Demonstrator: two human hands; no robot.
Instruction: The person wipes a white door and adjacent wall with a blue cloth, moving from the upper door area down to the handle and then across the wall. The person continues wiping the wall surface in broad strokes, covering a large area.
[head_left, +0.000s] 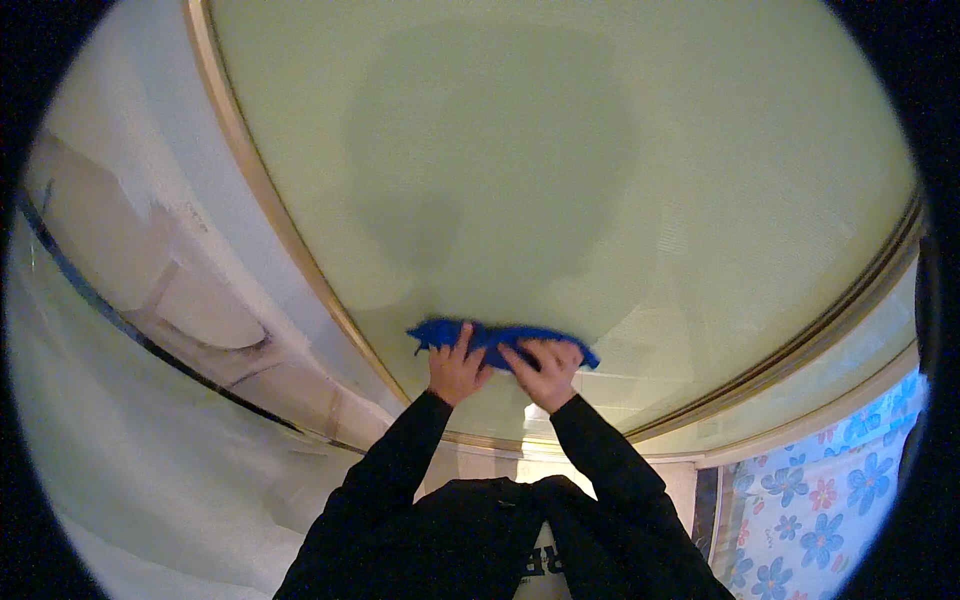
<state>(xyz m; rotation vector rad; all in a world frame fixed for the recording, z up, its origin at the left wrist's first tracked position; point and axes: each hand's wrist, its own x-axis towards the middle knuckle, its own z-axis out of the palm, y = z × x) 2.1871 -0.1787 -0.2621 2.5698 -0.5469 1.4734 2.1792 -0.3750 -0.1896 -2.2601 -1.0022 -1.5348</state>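
Observation:
A crumpled blue cloth (495, 335) lies against a large pale green panel (675, 172), which looks like glass. My left hand (456, 375) presses on the left half of the cloth with its fingers spread. On the right half rests my right hand (551, 375), its fingers bent over the cloth and partly sunk in its folds. A small gap separates the two hands. Both forearms reach forward in black sleeves (397, 457). The palms and the underside of the cloth are hidden.
A gold-coloured frame strip (277, 210) borders the panel on the left, and a darker frame edge (795, 345) on the right. Farther left, a dark curved edge (172, 352) runs above a pale translucent surface (165, 465). A flowered curtain or sheet (817, 517) is at lower right.

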